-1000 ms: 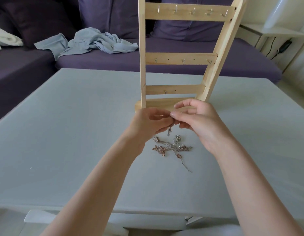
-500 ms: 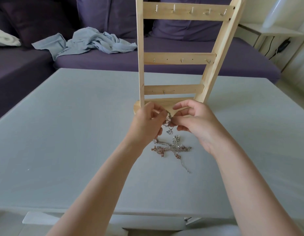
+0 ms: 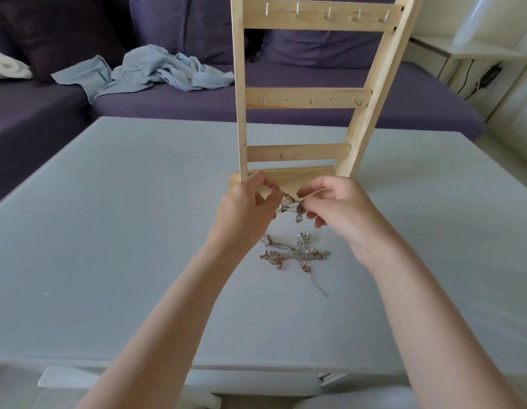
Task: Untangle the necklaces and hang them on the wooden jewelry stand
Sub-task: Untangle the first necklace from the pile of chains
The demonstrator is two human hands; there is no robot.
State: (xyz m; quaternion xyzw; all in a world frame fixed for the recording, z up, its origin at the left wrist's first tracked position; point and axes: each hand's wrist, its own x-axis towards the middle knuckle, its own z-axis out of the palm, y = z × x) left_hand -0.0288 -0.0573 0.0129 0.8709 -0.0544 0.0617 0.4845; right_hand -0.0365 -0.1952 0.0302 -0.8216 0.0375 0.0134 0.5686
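A wooden jewelry stand (image 3: 308, 97) with three cross bars and small metal hooks stands upright on the table, all its hooks bare. Just in front of its base, my left hand (image 3: 244, 211) and my right hand (image 3: 341, 211) each pinch one side of a thin silver necklace (image 3: 290, 206), held a little above the table with its loops and a small pendant hanging between my fingertips. Below my hands, a tangled heap of silver and rose-gold necklaces (image 3: 294, 253) lies flat on the table, with one chain end trailing toward me.
The pale grey table (image 3: 109, 231) spreads wide on both sides of the stand. Behind it runs a purple sofa (image 3: 173, 104) with a crumpled light-blue cloth (image 3: 150, 70). A white side table with cables (image 3: 480, 66) stands at the far right.
My hands have drawn slightly apart, and the chain between them, hidden by my fingers a second ago, now shows stretched out. The heap on the table has not moved.
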